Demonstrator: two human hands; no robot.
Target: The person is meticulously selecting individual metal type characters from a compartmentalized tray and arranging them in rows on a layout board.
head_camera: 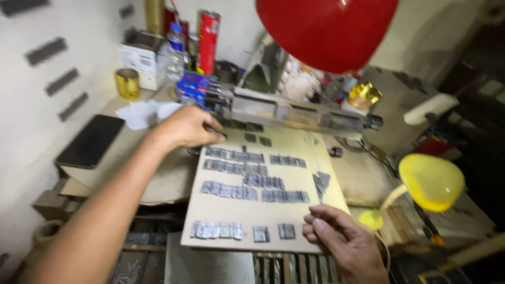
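A tan cardboard sheet (294, 213) lies in front of me, carrying several rows of small grey metal type blocks (247, 176). My left hand (187, 128) reaches across to the sheet's far left corner, fingers curled down beside the top row of blocks and a long grey metal bar tool (294, 113); whether it pinches a block is hidden. My right hand (342, 236) grips the sheet's near right edge, thumb on top.
A black phone (90, 141) lies at left. Behind stand a gold tin (128, 83), a red can (208, 42), a bottle and boxes. A red lamp shade (329, 29) hangs overhead. A yellow desk lamp (428, 181) sits at right. Type trays lie below.
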